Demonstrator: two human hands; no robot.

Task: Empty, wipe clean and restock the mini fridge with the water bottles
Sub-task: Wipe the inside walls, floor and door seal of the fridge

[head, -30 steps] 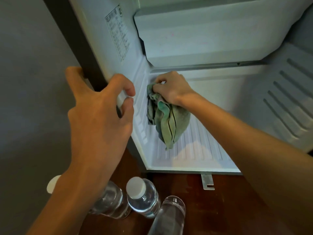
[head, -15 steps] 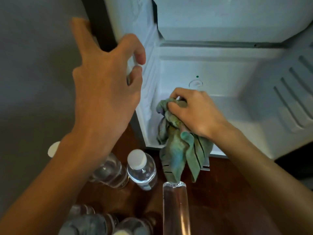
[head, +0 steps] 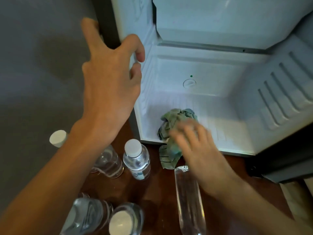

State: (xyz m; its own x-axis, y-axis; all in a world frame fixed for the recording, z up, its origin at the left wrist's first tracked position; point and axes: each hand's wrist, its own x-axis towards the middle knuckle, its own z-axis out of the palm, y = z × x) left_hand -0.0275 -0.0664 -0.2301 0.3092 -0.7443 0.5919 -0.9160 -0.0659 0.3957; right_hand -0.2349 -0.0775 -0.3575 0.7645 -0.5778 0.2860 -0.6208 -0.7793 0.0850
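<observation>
Clasping the mini fridge (head: 211, 68) wall is the left hand (head: 110, 78); right hand (head: 198, 150) is covering green cloth (head: 177, 116) at front edge, grasp unclear

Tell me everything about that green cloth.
The cloth is a green rag with bluish patches and dark stripes on one corner, crumpled into a wad. It lies on the floor of the fridge, at its front lip, the striped corner hanging over the edge. The blurred right hand covers part of it; grip unclear.

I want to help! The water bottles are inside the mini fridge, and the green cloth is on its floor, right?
No: the head view shows the water bottles on the wooden surface outside the mini fridge. The green cloth is on its floor.
</observation>
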